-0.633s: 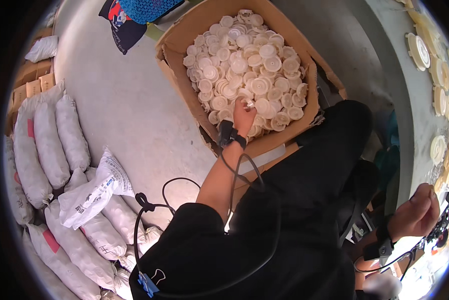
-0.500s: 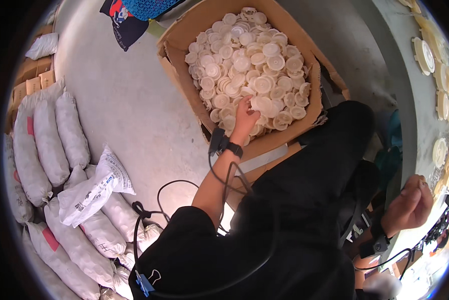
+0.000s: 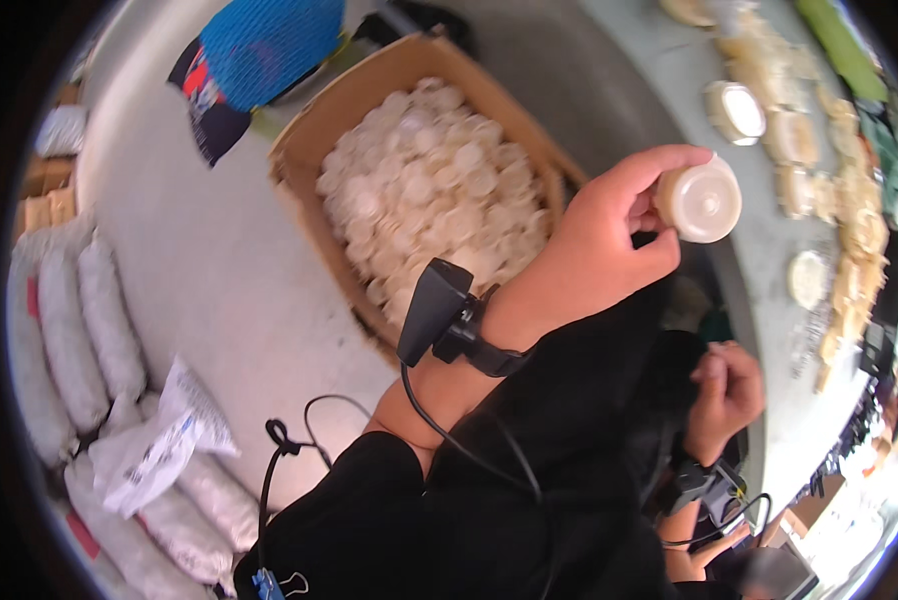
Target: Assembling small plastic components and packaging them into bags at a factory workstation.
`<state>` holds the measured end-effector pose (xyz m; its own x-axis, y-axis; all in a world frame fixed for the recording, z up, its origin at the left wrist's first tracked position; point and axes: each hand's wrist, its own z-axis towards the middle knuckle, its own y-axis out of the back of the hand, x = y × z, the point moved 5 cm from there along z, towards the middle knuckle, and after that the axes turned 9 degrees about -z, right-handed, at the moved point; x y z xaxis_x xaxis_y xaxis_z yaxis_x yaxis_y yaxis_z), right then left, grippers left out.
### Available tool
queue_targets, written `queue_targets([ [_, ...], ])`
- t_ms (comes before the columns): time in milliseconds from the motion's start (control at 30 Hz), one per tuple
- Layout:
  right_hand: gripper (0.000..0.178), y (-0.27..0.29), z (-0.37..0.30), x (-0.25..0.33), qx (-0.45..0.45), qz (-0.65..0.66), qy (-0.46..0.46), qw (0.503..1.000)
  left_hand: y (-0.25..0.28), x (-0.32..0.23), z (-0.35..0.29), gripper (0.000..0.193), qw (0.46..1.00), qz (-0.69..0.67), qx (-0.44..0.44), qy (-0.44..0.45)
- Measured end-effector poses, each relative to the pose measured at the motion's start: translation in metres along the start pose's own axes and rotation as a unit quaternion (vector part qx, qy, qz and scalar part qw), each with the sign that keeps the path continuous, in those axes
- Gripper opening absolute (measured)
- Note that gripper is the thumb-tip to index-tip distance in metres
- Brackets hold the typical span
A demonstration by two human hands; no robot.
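My left hand [image 3: 599, 230] is raised between the cardboard box and the table, its thumb and fingers closed round a round whitish plastic disc [image 3: 707, 200]. The disc looks thick at its side; whether it is one piece or a small stack I cannot tell. Lower down, by the table's near edge, my right hand [image 3: 727, 395] has its fingers curled together, and what they hold, if anything, is too small to make out. A heap of similar pale discs [image 3: 439, 180] fills much of the cardboard box [image 3: 304, 215].
On the right, the grey table [image 3: 659, 90] curves past me, with stacks and rows of pale discs [image 3: 854, 240] along it. White sacks [image 3: 109, 320] lie piled on the floor at the left. A blue mesh item [image 3: 269, 50] is beyond the box. Black cables hang from my wrists.
My left hand has come up out of the box toward the table with a disc in it. My head view has shifted, and my right hand now appears lower-left, beside the table edge.
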<state>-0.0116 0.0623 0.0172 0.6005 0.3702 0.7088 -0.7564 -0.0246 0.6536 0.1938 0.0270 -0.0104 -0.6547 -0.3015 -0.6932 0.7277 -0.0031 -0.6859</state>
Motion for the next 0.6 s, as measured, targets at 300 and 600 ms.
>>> queue_targets([
  [300,0.015,0.027,-0.011,0.000,-0.084,0.063,-0.025,0.994,-0.073,0.042,0.033,0.058,0.803,0.586,0.060,-0.092],
  [600,0.008,0.007,-0.017,-0.014,0.002,0.064,-0.032,0.997,0.032,0.053,-0.040,0.024,0.840,0.471,-0.154,-0.222],
])
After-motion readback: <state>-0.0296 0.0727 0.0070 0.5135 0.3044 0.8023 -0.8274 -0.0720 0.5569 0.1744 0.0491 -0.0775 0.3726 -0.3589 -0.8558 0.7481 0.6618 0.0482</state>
